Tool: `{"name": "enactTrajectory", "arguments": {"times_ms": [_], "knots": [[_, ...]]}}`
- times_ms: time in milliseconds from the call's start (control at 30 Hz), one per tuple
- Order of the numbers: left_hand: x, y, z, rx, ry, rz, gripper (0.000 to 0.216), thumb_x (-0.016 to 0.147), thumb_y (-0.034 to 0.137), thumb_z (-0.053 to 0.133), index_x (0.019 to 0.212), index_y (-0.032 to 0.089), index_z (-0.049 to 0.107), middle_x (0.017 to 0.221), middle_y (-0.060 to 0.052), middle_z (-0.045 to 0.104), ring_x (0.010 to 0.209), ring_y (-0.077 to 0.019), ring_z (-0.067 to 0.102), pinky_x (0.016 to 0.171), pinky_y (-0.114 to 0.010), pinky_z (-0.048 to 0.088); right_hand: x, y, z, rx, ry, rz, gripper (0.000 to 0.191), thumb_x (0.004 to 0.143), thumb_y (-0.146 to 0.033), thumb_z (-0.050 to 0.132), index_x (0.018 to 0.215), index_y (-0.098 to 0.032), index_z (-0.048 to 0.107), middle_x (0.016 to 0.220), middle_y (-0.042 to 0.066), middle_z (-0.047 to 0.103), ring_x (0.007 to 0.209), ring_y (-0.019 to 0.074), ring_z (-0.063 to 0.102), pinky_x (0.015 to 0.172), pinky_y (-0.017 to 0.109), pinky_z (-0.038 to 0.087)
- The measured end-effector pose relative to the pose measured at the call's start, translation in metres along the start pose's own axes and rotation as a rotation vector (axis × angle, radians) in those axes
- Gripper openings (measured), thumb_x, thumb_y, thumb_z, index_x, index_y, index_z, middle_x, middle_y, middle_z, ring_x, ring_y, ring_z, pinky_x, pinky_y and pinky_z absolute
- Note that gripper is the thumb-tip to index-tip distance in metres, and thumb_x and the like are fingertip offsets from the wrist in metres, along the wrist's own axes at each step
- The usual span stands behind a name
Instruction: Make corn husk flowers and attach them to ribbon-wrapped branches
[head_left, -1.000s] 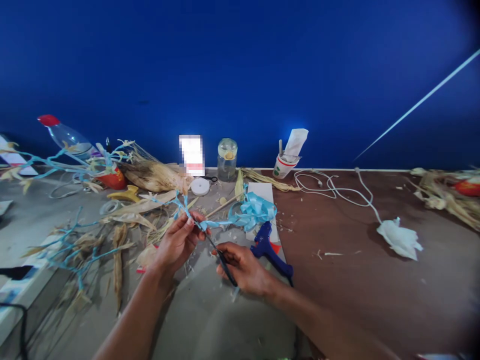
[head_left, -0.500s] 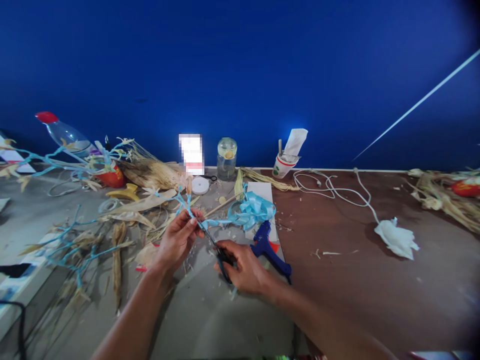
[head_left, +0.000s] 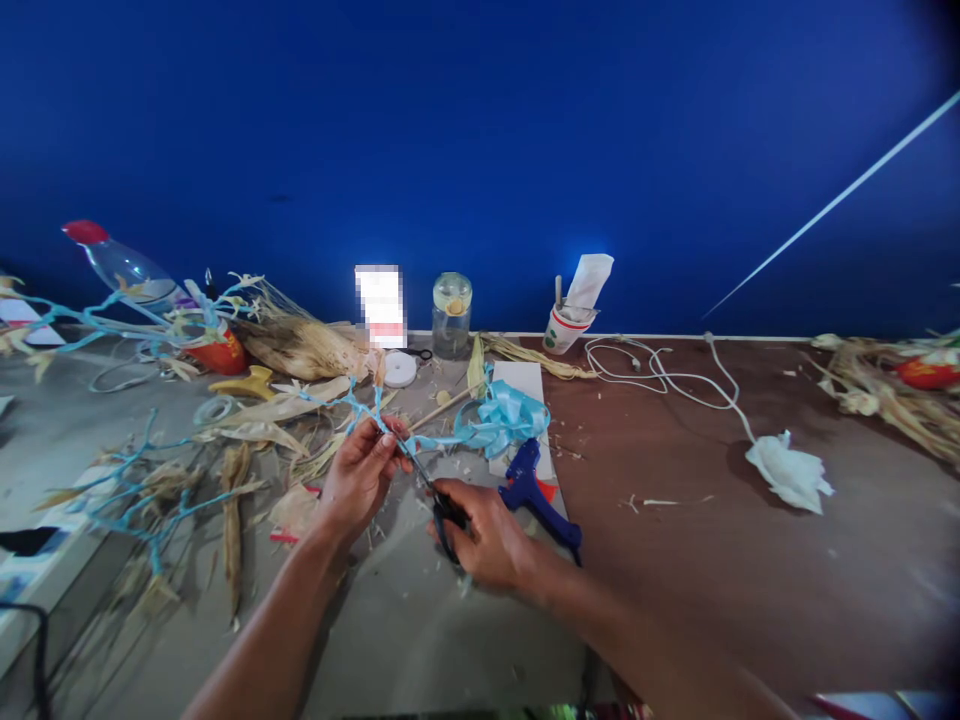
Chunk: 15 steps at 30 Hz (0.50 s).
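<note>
No lettering is reading clearly anywhere. White card (head_left: 380,305) against the wall is showing only pixel blur and a red band. Paper cup (head_left: 564,330) is carrying green marks, too small to read.

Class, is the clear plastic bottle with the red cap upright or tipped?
Tipped: the clear plastic bottle with the red cap lies slanted, its cap end raised toward the left.

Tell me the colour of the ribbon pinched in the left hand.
Light blue; the ribbon shows best in the head view.
</note>
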<state>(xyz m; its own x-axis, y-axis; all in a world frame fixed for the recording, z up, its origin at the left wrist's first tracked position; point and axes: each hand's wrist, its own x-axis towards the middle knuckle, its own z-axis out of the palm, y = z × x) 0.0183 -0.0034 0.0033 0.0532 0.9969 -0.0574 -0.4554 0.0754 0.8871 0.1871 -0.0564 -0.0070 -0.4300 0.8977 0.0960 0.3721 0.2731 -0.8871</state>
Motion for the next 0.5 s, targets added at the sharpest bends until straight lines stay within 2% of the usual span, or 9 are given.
{"name": "enactTrajectory", "arguments": {"times_ms": [233, 333, 500], "knots": [[-0.0013, 0.0021, 0.0011, -0.023, -0.014, 0.019, 0.017, 0.07, 0.024, 0.072, 0.082, 0.016, 0.064, 0.075, 0.0, 0.057, 0.06, -0.0065, 0.051, 0.054, -0.017, 0.043, 0.0001, 0.0, 0.0026, -0.128, 0.035, -0.018, 0.019, 0.071, -0.014, 0.052, 0.09, -0.018, 0.056, 0.071, 0.002, 0.062, 0.067, 0.0159, 0.054, 0.063, 0.025, 0.037], [-0.0017, 0.0012, 0.0004, -0.038, -0.012, 0.015, 0.017, 0.07, 0.023, 0.072, 0.083, 0.016, 0.065, 0.076, 0.0, 0.058, 0.061, -0.0068, 0.051, 0.055, -0.017, 0.043, -0.0008, -0.0007, 0.0034, -0.058, 0.036, -0.007, 0.025, 0.071, -0.012, 0.051, 0.095, -0.018, 0.055, 0.075, 0.003, 0.064, 0.07, 0.0162, 0.057, 0.065, 0.025, 0.039], [-0.001, -0.0008, 0.0001, -0.062, -0.001, 0.016, 0.02, 0.068, 0.024, 0.074, 0.084, 0.017, 0.065, 0.075, 0.0, 0.059, 0.063, -0.0082, 0.054, 0.054, -0.018, 0.044, -0.0017, -0.0037, 0.0027, 0.061, -0.009, 0.04, 0.024, 0.07, -0.008, 0.048, 0.091, -0.019, 0.055, 0.075, 0.001, 0.065, 0.067, 0.0141, 0.058, 0.063, 0.023, 0.042]]}}
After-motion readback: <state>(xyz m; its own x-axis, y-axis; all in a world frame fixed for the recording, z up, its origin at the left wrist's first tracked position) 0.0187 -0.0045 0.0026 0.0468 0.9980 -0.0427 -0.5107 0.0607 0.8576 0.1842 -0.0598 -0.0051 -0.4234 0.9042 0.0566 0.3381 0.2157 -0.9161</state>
